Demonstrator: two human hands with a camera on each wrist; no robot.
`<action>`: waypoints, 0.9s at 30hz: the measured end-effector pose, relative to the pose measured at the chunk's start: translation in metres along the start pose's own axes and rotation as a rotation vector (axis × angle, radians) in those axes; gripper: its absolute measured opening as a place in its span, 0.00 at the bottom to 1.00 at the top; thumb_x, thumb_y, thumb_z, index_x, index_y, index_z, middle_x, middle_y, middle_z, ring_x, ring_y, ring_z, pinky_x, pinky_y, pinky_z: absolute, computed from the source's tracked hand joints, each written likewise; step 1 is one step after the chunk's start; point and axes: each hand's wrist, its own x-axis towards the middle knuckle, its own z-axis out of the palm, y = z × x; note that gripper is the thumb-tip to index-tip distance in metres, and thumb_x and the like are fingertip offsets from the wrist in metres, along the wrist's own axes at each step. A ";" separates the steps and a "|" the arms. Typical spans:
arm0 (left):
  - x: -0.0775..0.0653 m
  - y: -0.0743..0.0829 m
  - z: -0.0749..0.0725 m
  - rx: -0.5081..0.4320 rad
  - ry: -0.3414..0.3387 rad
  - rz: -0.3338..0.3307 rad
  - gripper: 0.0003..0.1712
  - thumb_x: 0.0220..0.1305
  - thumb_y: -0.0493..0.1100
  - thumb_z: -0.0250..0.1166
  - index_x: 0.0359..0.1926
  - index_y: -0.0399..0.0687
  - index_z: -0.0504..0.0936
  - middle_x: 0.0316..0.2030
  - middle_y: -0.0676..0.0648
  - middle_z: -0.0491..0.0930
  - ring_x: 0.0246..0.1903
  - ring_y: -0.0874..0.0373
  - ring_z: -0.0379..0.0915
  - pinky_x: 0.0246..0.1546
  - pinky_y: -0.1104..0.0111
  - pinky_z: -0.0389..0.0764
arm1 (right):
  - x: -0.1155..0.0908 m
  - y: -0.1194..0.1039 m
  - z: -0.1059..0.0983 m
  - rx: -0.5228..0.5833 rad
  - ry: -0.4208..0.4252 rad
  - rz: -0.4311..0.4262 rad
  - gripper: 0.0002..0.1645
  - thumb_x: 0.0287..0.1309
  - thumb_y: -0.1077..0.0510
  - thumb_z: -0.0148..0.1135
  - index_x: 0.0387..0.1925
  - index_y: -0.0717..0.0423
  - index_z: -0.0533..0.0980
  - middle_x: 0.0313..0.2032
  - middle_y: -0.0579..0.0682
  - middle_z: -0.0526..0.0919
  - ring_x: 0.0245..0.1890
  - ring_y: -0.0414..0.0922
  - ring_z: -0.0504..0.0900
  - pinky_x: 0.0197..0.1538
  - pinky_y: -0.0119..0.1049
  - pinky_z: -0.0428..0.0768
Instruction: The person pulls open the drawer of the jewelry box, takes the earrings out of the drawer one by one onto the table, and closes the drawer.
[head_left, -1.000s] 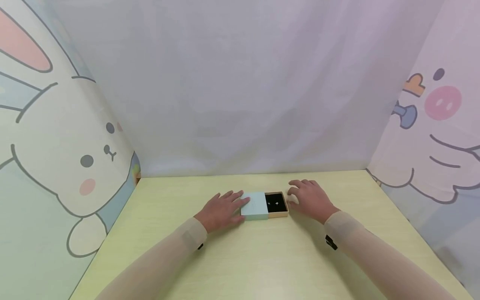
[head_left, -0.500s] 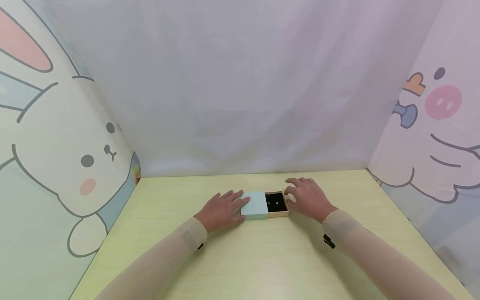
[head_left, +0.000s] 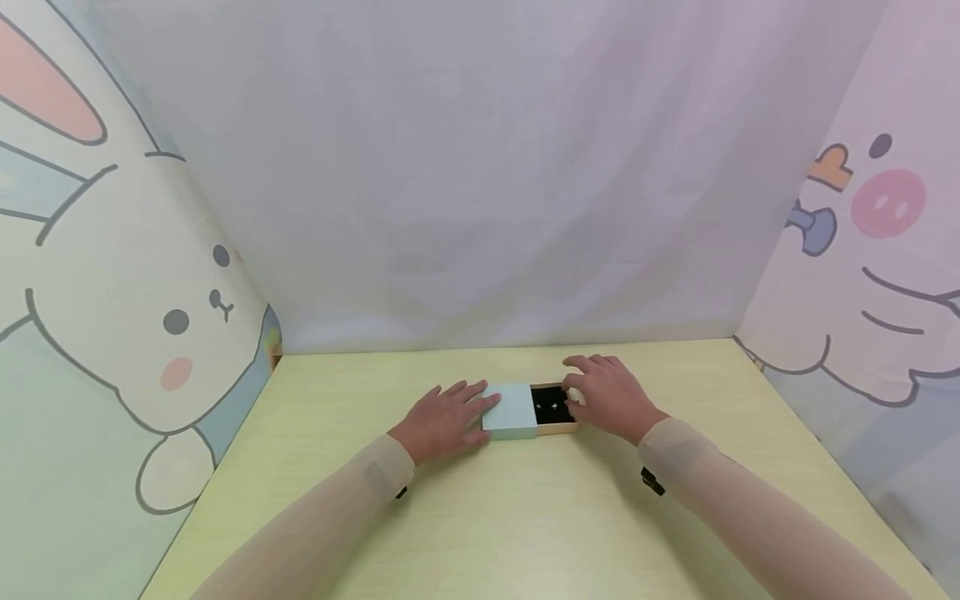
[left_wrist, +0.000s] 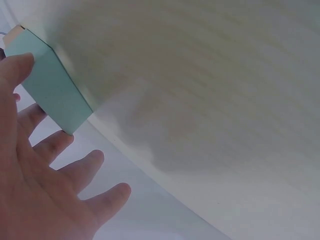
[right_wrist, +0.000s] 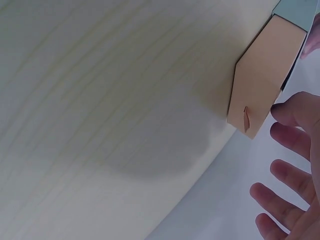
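Note:
A pale mint sliding gift box (head_left: 510, 412) lies on the table with its tan drawer (head_left: 557, 429) pulled partway out to the right. Black padding (head_left: 550, 417) lines the drawer and carries two small silver star-shaped pieces (head_left: 554, 407). My left hand (head_left: 441, 423) rests at the sleeve's left end with fingers spread, index finger on top and thumb at the front side. Over the drawer's right end, my right hand (head_left: 611, 402) reaches with thumb and index finger apart and nothing between them. In the right wrist view, a small slit (right_wrist: 246, 119) shows in the drawer's end.
The pale wooden table (head_left: 517, 517) extends around the box and ends at a light curtain (head_left: 487, 208) behind. Side panels carry a cartoon rabbit (head_left: 165, 317) on the left and a white cartoon animal (head_left: 885, 283) on the right. A dark wrist device (head_left: 652, 481) hangs under the right sleeve.
My right hand has moved left, from beside the drawer's end to over it. The left hand and the box have stayed in place.

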 end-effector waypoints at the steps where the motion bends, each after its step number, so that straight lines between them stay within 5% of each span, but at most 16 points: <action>1: 0.000 0.000 0.000 0.001 0.000 0.000 0.40 0.91 0.68 0.61 0.94 0.69 0.66 0.95 0.50 0.65 0.91 0.39 0.69 0.88 0.34 0.74 | 0.001 -0.001 0.000 -0.002 -0.002 -0.002 0.06 0.69 0.55 0.84 0.45 0.45 0.94 0.69 0.58 0.91 0.63 0.62 0.92 0.71 0.66 0.89; 27: -0.002 0.004 -0.004 0.001 -0.004 -0.004 0.41 0.91 0.68 0.61 0.94 0.69 0.66 0.95 0.50 0.64 0.90 0.39 0.69 0.88 0.34 0.75 | 0.011 -0.017 0.006 0.012 -0.027 -0.044 0.07 0.69 0.52 0.85 0.47 0.43 0.96 0.71 0.56 0.91 0.69 0.61 0.89 0.72 0.64 0.88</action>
